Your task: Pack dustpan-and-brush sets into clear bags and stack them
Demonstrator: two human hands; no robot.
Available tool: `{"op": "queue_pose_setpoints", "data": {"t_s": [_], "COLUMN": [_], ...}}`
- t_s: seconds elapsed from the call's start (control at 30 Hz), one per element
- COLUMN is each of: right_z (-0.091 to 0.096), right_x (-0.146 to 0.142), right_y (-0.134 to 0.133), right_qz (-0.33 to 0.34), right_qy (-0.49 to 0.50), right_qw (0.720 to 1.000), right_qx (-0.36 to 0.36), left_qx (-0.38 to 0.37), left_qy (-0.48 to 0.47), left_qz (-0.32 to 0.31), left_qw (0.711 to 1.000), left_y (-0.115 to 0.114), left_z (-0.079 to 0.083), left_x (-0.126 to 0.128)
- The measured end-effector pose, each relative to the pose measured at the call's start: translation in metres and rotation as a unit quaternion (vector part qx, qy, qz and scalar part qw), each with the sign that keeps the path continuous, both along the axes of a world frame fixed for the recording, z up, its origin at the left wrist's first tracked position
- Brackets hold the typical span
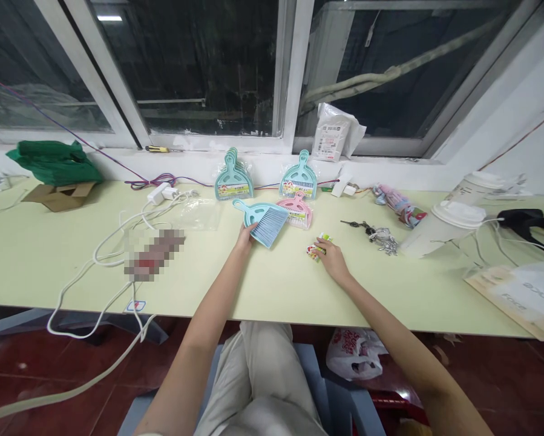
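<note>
My left hand (245,236) is closed on the edge of a light-blue dustpan (249,213), held just above the pale table. A small brush (270,225) with blue-grey bristles lies in that dustpan. In my right hand (334,259) is a crumpled printed label (316,249), white, green and red, pinched at the tabletop. Behind the dustpan lies a pink dustpan set (298,209) in clear wrapping. Farther back, a stack of turquoise dustpan sets (233,178) and another turquoise set (299,175) lean against the wall, both wrapped with labels.
White cables (101,245) and a clear plastic bag (199,213) lie to the left, near a green bag (56,162) on a cardboard box (60,195). Keys (380,239), a folded umbrella (401,206), paper cups (453,221) and a paper bag (521,297) occupy the right side.
</note>
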State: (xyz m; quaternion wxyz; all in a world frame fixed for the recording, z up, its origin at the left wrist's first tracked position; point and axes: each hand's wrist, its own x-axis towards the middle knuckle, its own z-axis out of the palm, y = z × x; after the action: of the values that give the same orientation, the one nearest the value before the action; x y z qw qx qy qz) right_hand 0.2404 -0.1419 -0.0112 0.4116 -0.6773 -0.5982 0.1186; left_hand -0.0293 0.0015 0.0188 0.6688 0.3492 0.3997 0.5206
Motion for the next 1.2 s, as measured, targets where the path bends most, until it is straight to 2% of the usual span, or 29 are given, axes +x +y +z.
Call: {"op": "queue_pose_setpoints", "data": {"t_s": [0.1,0.17,0.23,0.3,0.4,0.5,0.6,0.7,0.8,0.87,0.9,1.0,1.07,1.13,1.17,1.2], "right_z": [0.018,0.039,0.058,0.068,0.061,0.041,0.031,0.031,0.031,0.028,0.026,0.019,0.015,0.014,0.015,0.015], "right_x": [-0.003,-0.015,-0.036,-0.064,-0.106,-0.129,-0.132,-0.127,-0.122,-0.119,-0.116,-0.11,-0.107,-0.104,-0.103,-0.102], "right_y": [0.012,0.028,0.048,0.065,0.077,0.076,0.071,0.07,0.077,0.083,0.086,0.092,0.092,0.091,0.091,0.09], "right_qz": [-0.025,-0.059,-0.061,-0.034,0.054,0.093,0.096,0.095,0.026,-0.019,-0.02,0.034,0.055,0.055,0.053,0.052], "right_qy": [0.057,0.112,0.133,0.109,0.003,-0.046,-0.052,-0.032,0.067,0.198,0.272,0.454,0.518,0.548,0.554,0.555], "right_qw": [0.998,0.99,0.978,0.978,0.993,0.993,0.993,0.995,0.995,0.977,0.96,0.89,0.853,0.834,0.831,0.83], "right_qx": [0.017,0.066,0.145,0.172,0.103,0.049,0.035,0.028,0.068,0.077,0.06,-0.02,-0.038,-0.029,-0.022,-0.017], "left_qx": [-0.008,-0.001,0.016,0.034,0.052,0.056,0.055,0.058,0.058,0.064,0.066,0.078,0.092,0.112,0.125,0.14], "left_qy": [0.001,-0.013,-0.029,-0.041,-0.053,-0.038,-0.018,-0.023,-0.032,-0.037,-0.036,-0.013,0.012,0.067,0.119,0.189], "left_qz": [-0.006,-0.017,-0.031,-0.045,-0.056,-0.056,-0.062,-0.067,-0.062,-0.067,-0.071,-0.089,-0.117,-0.143,-0.131,-0.092], "left_qw": [1.0,1.0,0.999,0.998,0.996,0.996,0.996,0.996,0.996,0.995,0.995,0.993,0.989,0.981,0.976,0.968], "left_y": [-0.001,-0.002,-0.004,-0.007,-0.011,-0.013,-0.014,-0.015,-0.016,-0.018,-0.019,-0.02,-0.018,-0.013,-0.009,-0.004], "left_z": [-0.002,-0.003,-0.003,-0.001,0.001,0.001,0.0,0.0,0.001,0.002,0.002,0.002,0.004,0.007,0.008,0.009], "left_x": [0.002,0.004,0.006,0.007,0.006,0.006,0.008,0.01,0.011,0.011,0.011,0.011,0.007,-0.003,-0.011,-0.02]}}
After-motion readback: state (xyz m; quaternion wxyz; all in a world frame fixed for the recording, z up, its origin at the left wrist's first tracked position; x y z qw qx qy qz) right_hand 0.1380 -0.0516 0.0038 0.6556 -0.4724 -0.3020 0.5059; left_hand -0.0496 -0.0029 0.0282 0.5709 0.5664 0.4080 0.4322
